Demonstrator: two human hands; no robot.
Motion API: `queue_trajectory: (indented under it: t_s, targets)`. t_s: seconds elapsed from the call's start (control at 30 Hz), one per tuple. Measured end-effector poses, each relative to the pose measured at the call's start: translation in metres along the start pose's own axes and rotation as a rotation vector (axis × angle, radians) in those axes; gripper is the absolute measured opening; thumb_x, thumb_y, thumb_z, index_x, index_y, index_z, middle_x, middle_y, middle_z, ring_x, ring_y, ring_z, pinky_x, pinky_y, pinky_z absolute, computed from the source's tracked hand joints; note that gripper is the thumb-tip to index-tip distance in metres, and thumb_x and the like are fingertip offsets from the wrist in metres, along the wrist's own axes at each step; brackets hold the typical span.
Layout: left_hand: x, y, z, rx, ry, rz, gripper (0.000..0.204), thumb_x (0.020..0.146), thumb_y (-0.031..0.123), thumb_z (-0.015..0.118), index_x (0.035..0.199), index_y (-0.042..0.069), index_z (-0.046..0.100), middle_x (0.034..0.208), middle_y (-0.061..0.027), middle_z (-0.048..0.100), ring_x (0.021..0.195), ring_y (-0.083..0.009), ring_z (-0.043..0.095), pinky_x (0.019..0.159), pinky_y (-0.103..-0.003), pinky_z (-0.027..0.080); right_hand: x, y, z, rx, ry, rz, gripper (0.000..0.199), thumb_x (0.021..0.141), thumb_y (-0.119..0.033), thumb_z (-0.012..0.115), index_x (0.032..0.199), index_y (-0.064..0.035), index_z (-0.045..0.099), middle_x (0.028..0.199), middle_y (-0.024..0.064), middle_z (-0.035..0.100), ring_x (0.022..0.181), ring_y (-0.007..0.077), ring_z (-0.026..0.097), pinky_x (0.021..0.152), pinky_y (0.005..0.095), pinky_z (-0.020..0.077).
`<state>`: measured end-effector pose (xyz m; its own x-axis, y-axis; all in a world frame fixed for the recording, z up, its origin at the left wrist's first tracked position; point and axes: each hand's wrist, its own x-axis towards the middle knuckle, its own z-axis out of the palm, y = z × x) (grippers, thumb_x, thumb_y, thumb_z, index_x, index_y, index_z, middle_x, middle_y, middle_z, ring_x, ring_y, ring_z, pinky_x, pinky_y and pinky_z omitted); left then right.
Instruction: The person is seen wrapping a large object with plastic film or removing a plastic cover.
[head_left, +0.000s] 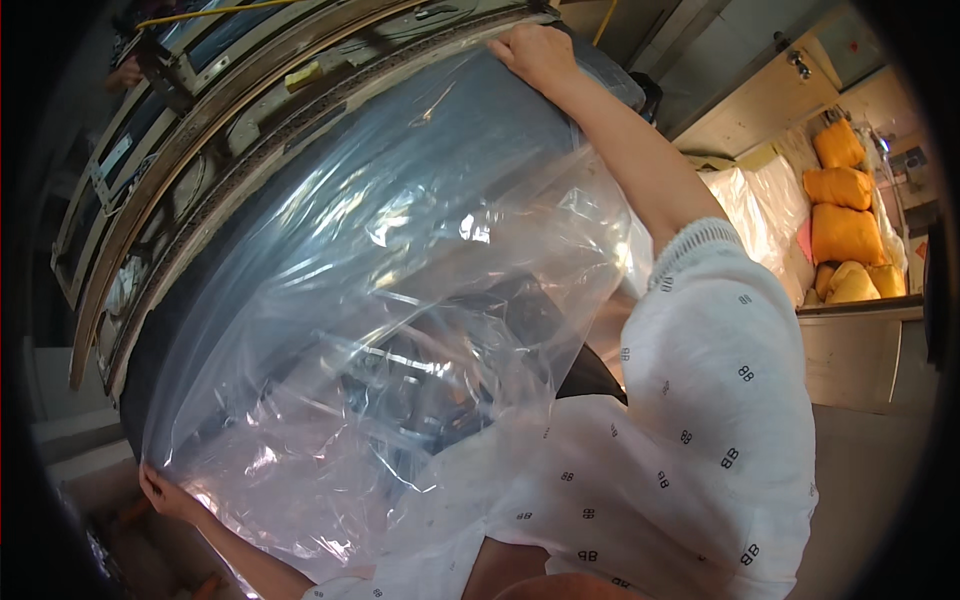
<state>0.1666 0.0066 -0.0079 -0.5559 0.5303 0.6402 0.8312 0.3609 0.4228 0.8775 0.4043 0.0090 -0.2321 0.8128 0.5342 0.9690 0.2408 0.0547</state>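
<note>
A large sheet of clear plastic film (400, 260), wrinkled and glossy, spreads across the middle of the view and down over my front. Beneath its upper part lies a dark grey-blue surface (400, 130) with a curved look. At the top, my right hand (537, 55) is closed in a fist on the far right edge of the film. My left hand (165, 492) pinches the film's edge at the lower left, its fingers closed. Both arms are stretched wide, so the film hangs spread between them. What the right fingers grip beneath the knuckles is hidden.
Along the far side runs a machine frame with long metal rails (200, 130) and a yellow piece (302, 76) on it. Another person's hand (126, 74) shows at upper left. Orange bundles (846, 232) and white plastic-covered goods (755, 215) are at right.
</note>
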Motion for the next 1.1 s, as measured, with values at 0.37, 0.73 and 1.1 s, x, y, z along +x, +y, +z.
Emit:
queue_trajectory:
  t_s: [0.37, 0.73, 1.1]
  targets:
    - [-0.065, -0.065, -0.138, -0.006, 0.019, -0.105, 0.022, 0.091, 0.017, 0.05, 0.103, 0.001, 0.06, 0.099, -0.0092, 0.06, 0.09, -0.0179, 0.056, 0.077, -0.026, 0.047, 0.001, -0.034, -0.028, 0.327, -0.459, 0.132, 0.035, 0.071, -0.047, 0.057, 0.08, -0.0161, 0.069, 0.076, 0.0077, 0.065, 0.076, 0.0255, 0.062, 0.071, 0.0389, 0.0474]
    - [-0.151, -0.033, -0.081, -0.381, -0.061, -0.892, 0.029, 0.085, 0.032, 0.056, 0.104, 0.01, 0.058, 0.102, 0.0039, 0.057, 0.081, -0.0071, 0.049, 0.061, -0.022, 0.035, 0.026, -0.028, -0.037, 1.166, -0.675, 0.308, 0.002, 0.079, -0.009, 0.062, 0.079, -0.0086, 0.06, 0.071, -0.0018, 0.058, 0.062, 0.0091, 0.051, 0.057, 0.0241, 0.0411]
    - [0.069, -0.035, 0.063, -0.153, 0.078, -0.221, 0.034, 0.085, 0.029, 0.057, 0.101, 0.0, 0.062, 0.099, -0.0093, 0.063, 0.089, -0.0154, 0.057, 0.081, -0.027, 0.043, 0.02, -0.016, 0.005, 0.628, 0.369, 0.47, 0.019, 0.081, -0.022, 0.057, 0.094, -0.0072, 0.058, 0.087, 0.0091, 0.061, 0.084, 0.0242, 0.058, 0.074, 0.0327, 0.0446]
